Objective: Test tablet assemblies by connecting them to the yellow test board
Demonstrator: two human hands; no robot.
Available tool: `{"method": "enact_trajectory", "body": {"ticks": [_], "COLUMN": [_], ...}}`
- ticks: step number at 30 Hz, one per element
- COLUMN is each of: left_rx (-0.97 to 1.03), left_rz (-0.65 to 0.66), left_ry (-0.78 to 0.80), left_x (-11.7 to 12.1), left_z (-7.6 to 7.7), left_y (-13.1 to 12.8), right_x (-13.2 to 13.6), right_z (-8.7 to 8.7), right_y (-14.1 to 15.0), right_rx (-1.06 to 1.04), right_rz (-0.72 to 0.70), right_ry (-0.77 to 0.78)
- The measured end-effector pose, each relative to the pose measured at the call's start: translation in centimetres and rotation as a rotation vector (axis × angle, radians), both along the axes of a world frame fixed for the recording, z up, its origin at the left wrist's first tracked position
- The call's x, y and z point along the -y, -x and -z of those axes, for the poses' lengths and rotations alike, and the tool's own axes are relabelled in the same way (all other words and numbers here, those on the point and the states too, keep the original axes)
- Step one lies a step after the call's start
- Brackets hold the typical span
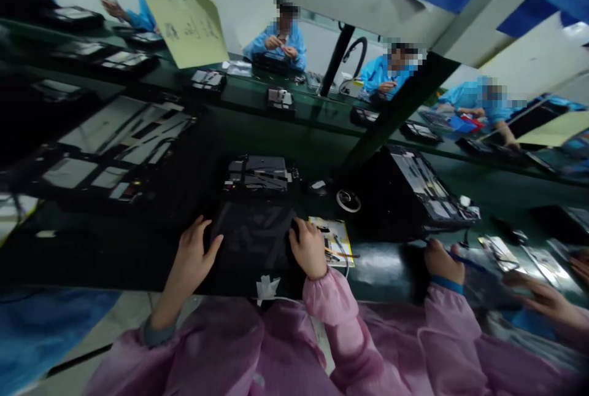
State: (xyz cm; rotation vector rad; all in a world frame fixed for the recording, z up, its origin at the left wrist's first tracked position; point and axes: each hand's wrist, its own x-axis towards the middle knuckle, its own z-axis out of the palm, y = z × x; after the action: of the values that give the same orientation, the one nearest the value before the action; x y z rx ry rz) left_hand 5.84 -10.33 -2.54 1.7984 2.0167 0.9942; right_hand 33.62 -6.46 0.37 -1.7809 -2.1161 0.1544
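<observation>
Fingers on the left hand (193, 256) are spread, thumb well off the rest, right by one side of a single flat black panel (255, 230), while the right hand (310, 250) has its fingers bent at the other side, can't tell if they're really gripping. So that one panel's lying on the dark green surface (381, 266) between both hands, just in front of one opened device (263, 172). Two bigger black units sit farther out, one left (119, 144) and one right (414, 190), plus one crumpled white scrap (267, 287).
</observation>
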Motion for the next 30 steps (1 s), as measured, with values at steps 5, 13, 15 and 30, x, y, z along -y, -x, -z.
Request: {"method": "enact_trajectory", "body": {"ticks": [5,13,15,30], "left_rx": [0.407,0.693,0.609,0.084], "left_rz": [-0.109,-0.008,0.058,0.212], "left_ry": [0.076,-0.074,-0.179,0.053], "left_x": [1.1,2.8,2.6,3.1], "left_z": [-0.2,-5.8,-5.6,1.9], "left_y": [0.6,1.4,1.6,4.4], "right_x": [0.5,3.0,3.1,2.6], "right_z": [0.3,-7.5,-7.1,1.6], "right_y": [0.8,-0.9,-1.4,0.3], "right_rx": [-0.111,-0.362,-0.361,0.0], "right_rz": [-0.004,0.063,-0.015,-0.141], "right_ry": [-0.121,-0.385,-0.425,-0.077]}}
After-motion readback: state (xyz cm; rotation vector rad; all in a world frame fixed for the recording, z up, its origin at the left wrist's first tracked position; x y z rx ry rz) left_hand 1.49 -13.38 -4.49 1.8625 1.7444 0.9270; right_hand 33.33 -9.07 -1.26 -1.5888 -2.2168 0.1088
